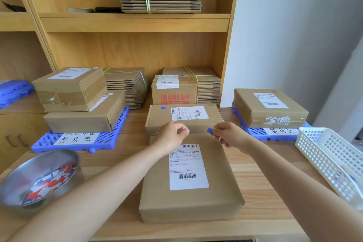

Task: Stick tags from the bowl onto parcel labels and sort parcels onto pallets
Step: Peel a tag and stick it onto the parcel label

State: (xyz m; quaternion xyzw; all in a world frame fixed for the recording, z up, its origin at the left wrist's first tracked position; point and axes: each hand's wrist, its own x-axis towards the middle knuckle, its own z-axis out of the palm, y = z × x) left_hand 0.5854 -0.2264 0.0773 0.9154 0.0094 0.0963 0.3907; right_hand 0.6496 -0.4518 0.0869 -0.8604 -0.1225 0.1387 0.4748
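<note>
Brown paper parcel [188, 198] lies on the table [265, 182] before us, label [187, 167] up. Our right hand [229, 135] pinches a blue tag [209, 130] above the parcel's far edge. Our left hand [172, 135] hovers close by, fingers curled; whether it holds anything we cannot tell. Steel bowl [15, 184] of tags [49, 184] stands at the table's left.

Parcel [161, 192] on worktop [259, 182], bowl [15, 186] of tags [51, 182] to its left, basket [324, 155] to its right, second parcel [157, 118] behind it, one pallet [110, 137] back-left, other pallet [255, 133] back-right
</note>
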